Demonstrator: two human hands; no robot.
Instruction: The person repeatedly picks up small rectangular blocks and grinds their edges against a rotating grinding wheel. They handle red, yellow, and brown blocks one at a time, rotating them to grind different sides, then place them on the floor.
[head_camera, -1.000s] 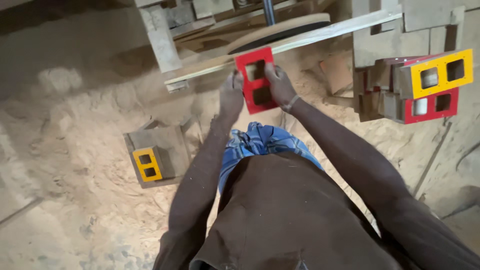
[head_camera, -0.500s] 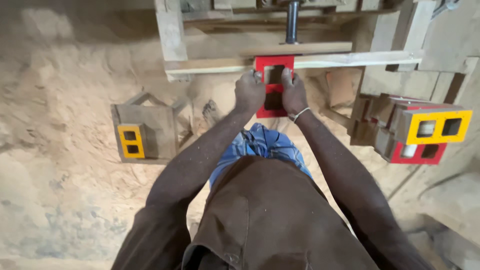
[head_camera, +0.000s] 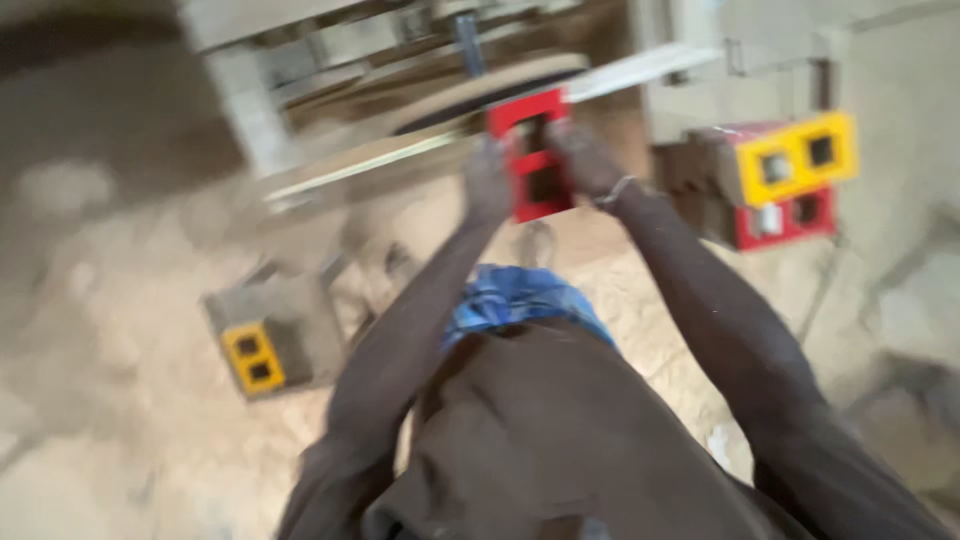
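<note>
Red frame (head_camera: 533, 155) at centre, against table (head_camera: 400, 150); yellow block (head_camera: 253, 357) on floor left. Left hand (head_camera: 487, 183), right hand (head_camera: 585, 160): grip closed on frame sides.

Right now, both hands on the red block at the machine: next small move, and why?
Probably keep pressing the red block flat against the disc and steady it. The left hand and right hand grip its two sides, and its top edge sits at the pale rail in front of the disc. The frame is blurred, so actual contact can't be confirmed.
</note>
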